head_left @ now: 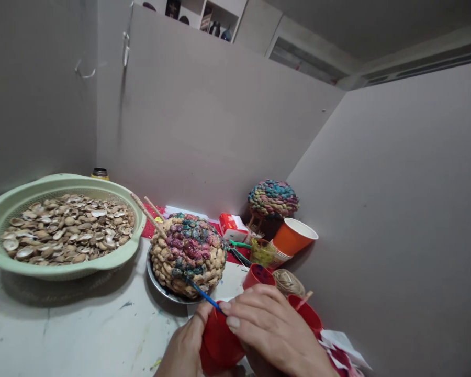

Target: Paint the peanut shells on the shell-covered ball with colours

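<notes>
- Gripping a red cup [222,343] in the left hand [186,340], fingers curled around its left side; near middle of the scene.
- Pinching a blue paintbrush [204,296] in the right hand [272,327], fingers closed together on the handle, just above the red cup.
- Pointing far and left with the brush, tip at the lower near face of a peanut-shell ball [192,246]; contact too small to confirm.
- Re peanut-shell ball: seated in a metal bowl [156,284] on the white counter [102,335], just beyond the red cup; coloured purple, pink and teal above, bare tan below; two sticks projecting at upper left.
- To the left: green colander [43,270], holding split nut shells [74,228].
- To the right: second red cup [249,280], ball of twine [289,284], third red cup [313,318].
- Far right: tilted orange paper cup [292,239], second painted ball [273,198], red-and-white box [233,226].
</notes>
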A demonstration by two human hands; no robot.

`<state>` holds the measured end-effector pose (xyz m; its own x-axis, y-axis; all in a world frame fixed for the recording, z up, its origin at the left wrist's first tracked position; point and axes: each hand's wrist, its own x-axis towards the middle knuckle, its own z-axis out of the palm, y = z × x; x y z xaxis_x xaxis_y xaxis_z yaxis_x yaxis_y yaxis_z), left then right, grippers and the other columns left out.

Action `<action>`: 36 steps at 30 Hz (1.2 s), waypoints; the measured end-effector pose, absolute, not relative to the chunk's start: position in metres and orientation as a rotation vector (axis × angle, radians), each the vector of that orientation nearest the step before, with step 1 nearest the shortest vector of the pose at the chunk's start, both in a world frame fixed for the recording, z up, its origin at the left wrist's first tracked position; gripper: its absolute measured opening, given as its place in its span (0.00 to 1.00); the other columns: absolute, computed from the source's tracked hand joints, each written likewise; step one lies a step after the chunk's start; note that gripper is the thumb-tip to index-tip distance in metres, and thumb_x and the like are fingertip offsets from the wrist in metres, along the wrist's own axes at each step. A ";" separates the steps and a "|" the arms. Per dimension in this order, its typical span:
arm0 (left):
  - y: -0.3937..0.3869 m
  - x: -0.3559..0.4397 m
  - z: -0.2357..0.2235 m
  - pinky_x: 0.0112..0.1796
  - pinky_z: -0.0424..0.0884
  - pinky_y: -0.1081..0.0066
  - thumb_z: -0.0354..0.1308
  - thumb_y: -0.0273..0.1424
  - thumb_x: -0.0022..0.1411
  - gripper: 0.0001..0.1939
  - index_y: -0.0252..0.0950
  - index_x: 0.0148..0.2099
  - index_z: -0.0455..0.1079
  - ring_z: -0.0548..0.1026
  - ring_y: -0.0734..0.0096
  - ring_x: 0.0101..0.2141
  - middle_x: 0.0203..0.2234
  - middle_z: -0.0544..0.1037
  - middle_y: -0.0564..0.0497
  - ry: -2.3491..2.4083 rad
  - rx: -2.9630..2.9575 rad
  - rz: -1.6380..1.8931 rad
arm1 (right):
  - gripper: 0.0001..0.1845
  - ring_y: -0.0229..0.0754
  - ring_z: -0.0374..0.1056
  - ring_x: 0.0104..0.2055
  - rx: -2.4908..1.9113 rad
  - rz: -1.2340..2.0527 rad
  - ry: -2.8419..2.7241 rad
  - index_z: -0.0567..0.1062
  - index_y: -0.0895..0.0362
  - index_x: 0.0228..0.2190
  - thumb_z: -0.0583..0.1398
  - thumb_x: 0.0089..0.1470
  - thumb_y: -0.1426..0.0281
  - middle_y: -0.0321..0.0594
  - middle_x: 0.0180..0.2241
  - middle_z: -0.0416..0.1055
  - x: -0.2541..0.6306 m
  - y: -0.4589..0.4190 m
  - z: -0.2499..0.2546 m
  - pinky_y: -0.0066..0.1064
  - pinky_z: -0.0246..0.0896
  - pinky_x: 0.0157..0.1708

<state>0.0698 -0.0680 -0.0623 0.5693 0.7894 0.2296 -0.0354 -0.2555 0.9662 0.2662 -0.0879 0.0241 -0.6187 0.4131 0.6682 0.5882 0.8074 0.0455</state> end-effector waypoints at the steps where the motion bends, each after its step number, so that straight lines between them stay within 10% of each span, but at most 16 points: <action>1: -0.068 0.070 -0.061 0.46 0.79 0.62 0.66 0.31 0.46 0.34 0.36 0.58 0.67 0.83 0.51 0.42 0.45 0.82 0.42 0.637 1.650 0.900 | 0.15 0.43 0.84 0.41 -0.751 -0.337 -2.343 0.79 0.42 0.55 0.57 0.72 0.66 0.36 0.41 0.87 0.269 -0.088 0.026 0.39 0.77 0.50; 16: -0.075 0.071 -0.071 0.49 0.77 0.64 0.68 0.28 0.50 0.35 0.39 0.61 0.68 0.82 0.55 0.45 0.48 0.84 0.45 0.726 1.626 0.974 | 0.13 0.44 0.81 0.27 -0.803 -0.338 -2.184 0.81 0.40 0.51 0.62 0.68 0.63 0.34 0.30 0.86 0.298 -0.103 0.048 0.37 0.81 0.39; 27: -0.071 0.060 -0.064 0.52 0.75 0.64 0.65 0.30 0.53 0.33 0.37 0.62 0.67 0.80 0.54 0.51 0.53 0.82 0.43 0.631 1.656 1.016 | 0.18 0.46 0.83 0.35 -0.659 -0.391 -2.037 0.74 0.47 0.60 0.54 0.73 0.68 0.42 0.37 0.86 0.264 -0.105 0.059 0.42 0.78 0.42; 36: -0.085 0.059 -0.050 0.58 0.71 0.58 0.67 0.38 0.59 0.33 0.36 0.63 0.65 0.77 0.54 0.54 0.55 0.79 0.41 0.734 1.535 1.104 | 0.30 0.50 0.75 0.62 -0.858 -0.243 -1.780 0.67 0.52 0.66 0.63 0.65 0.71 0.49 0.59 0.78 0.252 -0.139 0.030 0.44 0.70 0.63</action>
